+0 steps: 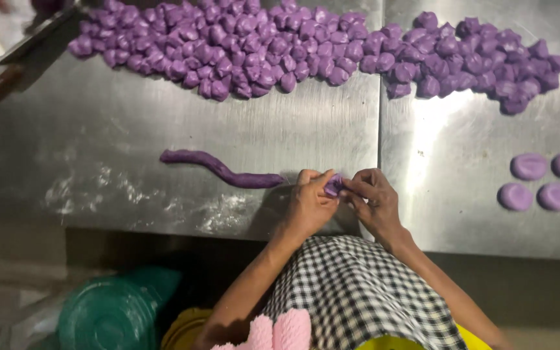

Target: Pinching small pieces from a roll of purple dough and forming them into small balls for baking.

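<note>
Between my fingertips sits a small purple dough piece point(333, 186), pinched by left hand point(310, 204) and right hand point(372, 202) together. I judge it soft, light, easily dented; edge holds suit it. A dough rope point(223, 171) lies just left.

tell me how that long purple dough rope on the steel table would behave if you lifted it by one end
The long purple dough rope would probably sag and stretch, since it already lies in soft bends on the steel table. It may tear: similar dough sits in small purple pinched lumps. It looks unlikely to roll, lying crooked.
</note>
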